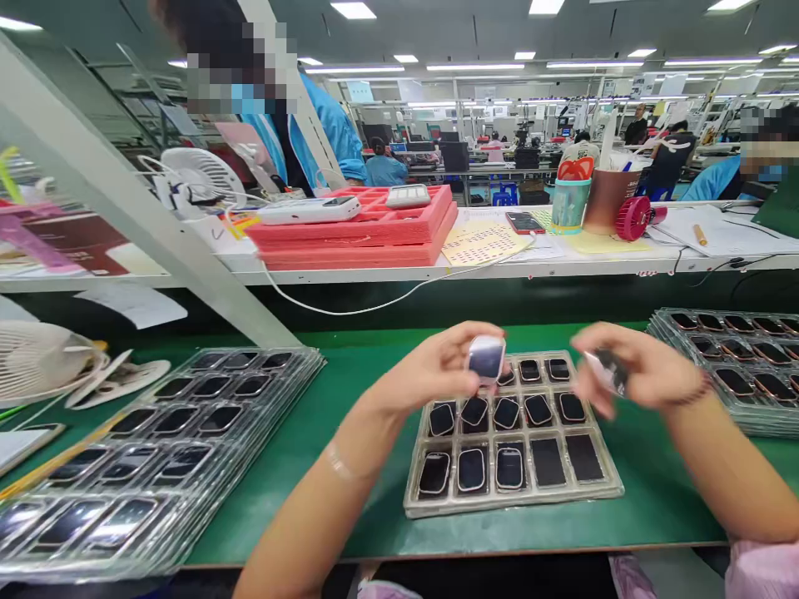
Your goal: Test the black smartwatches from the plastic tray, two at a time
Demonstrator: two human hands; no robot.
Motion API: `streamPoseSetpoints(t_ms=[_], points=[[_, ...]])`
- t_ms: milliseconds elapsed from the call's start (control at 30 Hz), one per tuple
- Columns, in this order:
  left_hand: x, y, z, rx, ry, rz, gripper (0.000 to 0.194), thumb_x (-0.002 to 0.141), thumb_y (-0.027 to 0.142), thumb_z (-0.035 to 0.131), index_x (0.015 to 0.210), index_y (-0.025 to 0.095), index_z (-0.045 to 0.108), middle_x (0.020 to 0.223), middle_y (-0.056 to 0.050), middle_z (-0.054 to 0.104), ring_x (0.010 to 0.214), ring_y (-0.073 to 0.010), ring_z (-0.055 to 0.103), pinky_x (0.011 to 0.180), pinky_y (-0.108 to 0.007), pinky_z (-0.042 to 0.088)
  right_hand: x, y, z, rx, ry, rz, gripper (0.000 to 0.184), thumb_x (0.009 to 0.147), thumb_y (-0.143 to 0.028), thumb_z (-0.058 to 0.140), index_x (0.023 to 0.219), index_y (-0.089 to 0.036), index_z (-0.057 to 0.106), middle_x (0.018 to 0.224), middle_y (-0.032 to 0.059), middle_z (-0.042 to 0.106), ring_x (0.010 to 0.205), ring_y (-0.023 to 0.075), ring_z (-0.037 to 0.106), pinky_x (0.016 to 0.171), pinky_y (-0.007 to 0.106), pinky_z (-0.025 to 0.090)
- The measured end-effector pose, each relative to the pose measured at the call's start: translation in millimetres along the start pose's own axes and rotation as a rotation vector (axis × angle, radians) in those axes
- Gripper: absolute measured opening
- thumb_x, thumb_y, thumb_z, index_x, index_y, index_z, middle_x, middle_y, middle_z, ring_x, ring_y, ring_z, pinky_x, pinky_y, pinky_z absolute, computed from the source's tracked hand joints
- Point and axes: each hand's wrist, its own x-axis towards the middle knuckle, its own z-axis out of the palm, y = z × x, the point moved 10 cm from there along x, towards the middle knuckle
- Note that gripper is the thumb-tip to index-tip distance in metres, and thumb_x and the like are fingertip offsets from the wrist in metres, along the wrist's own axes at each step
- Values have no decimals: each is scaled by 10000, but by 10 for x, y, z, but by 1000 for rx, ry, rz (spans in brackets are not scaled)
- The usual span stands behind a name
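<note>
Above the middle tray, my left hand [459, 358] grips a smartwatch face [486, 358] by its edges, its glossy screen toward me. To the right, my right hand [642, 366] is closed on a small dark and shiny piece [608, 370], blurred by motion, so its kind is unclear. Beneath both hands lies a clear plastic tray [512, 504] with rows of compartments. Most of them hold square dark watch faces [471, 471] with light frames. Two compartments at the front right [549, 462] show only a dark bottom. My left hand hides part of the back row.
Stacked trays of watch faces stand at the left [212, 420] and the right [736, 378]. A white fan [43, 362] sits far left. Overhead runs a shelf [399, 273] with red foam trays [355, 241], a cup and papers. A slanted post [205, 274] crosses the left; co-workers sit beyond.
</note>
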Motion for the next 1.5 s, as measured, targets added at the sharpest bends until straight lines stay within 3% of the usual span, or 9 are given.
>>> streamPoseSetpoints(t_ms=[100, 167, 233, 300, 467, 733, 967, 1267, 1500], points=[[566, -647, -350, 35, 172, -160, 650, 623, 234, 822, 1218, 179, 566, 975, -88, 696, 760, -186, 703, 524, -179, 471, 360, 336, -215, -30, 53, 51, 623, 728, -274, 816, 1284, -231, 538, 1236, 129, 652, 924, 203, 698, 694, 288, 589], [777, -1011, -606, 67, 344, -206, 472, 725, 275, 733, 1154, 146, 586, 971, -90, 689, 686, -143, 688, 484, -162, 431, 588, 610, -463, -37, 199, 72, 463, 785, -292, 748, 1212, -230, 581, 1205, 119, 670, 864, 176, 707, 638, 249, 593], [868, -1245, -733, 128, 428, -213, 313, 782, 240, 647, 1069, 123, 608, 927, -83, 686, 610, -108, 657, 453, -154, 386, 740, 839, -628, -51, 306, 72, 331, 824, -306, 687, 1131, -204, 615, 1074, 109, 715, 702, 129, 690, 539, 202, 561], [888, -1352, -768, 194, 449, -196, 265, 772, 160, 602, 1033, 116, 610, 875, -66, 682, 587, -98, 637, 452, -158, 371, 820, 971, -673, -102, 335, 51, 284, 811, -295, 676, 1068, -179, 635, 962, 96, 734, 588, 101, 650, 458, 170, 506], [842, -1355, -753, 248, 446, -133, 408, 662, 45, 585, 1060, 135, 582, 894, -35, 676, 646, -98, 621, 522, -174, 412, 827, 1015, -616, -176, 289, -14, 405, 747, -218, 672, 1145, -183, 608, 1055, 92, 724, 719, 136, 695, 551, 206, 546], [833, -1346, -770, 230, 441, -74, 343, 677, 73, 588, 1015, 131, 581, 823, -17, 657, 599, -80, 564, 633, -224, 479, 841, 1015, -522, -294, 220, -24, 438, 709, -183, 633, 1144, -176, 594, 1053, 100, 723, 740, 155, 694, 581, 240, 529], [846, -1376, -793, 235, 421, -33, 427, 601, -9, 519, 996, 139, 583, 901, -37, 654, 749, -120, 614, 673, -229, 504, 833, 996, -466, -338, 191, 0, 425, 711, -169, 617, 1134, -181, 586, 1052, 100, 722, 748, 164, 692, 588, 253, 523], [835, -1366, -822, 280, 445, -27, 449, 615, -6, 558, 1039, 132, 608, 986, -56, 661, 885, -152, 642, 768, -240, 510, 837, 992, -417, -437, 168, -24, 477, 736, -117, 558, 1209, -172, 586, 1073, 99, 702, 774, 173, 692, 612, 270, 539], [798, -1401, -822, 214, 447, -117, 576, 810, 192, 574, 1380, 152, 504, 1081, -108, 650, 797, -174, 674, 507, -186, 454, 855, 1077, -624, -225, 229, -30, 556, 814, -263, 641, 1363, -248, 554, 1187, 77, 656, 881, 192, 689, 640, 278, 578]])
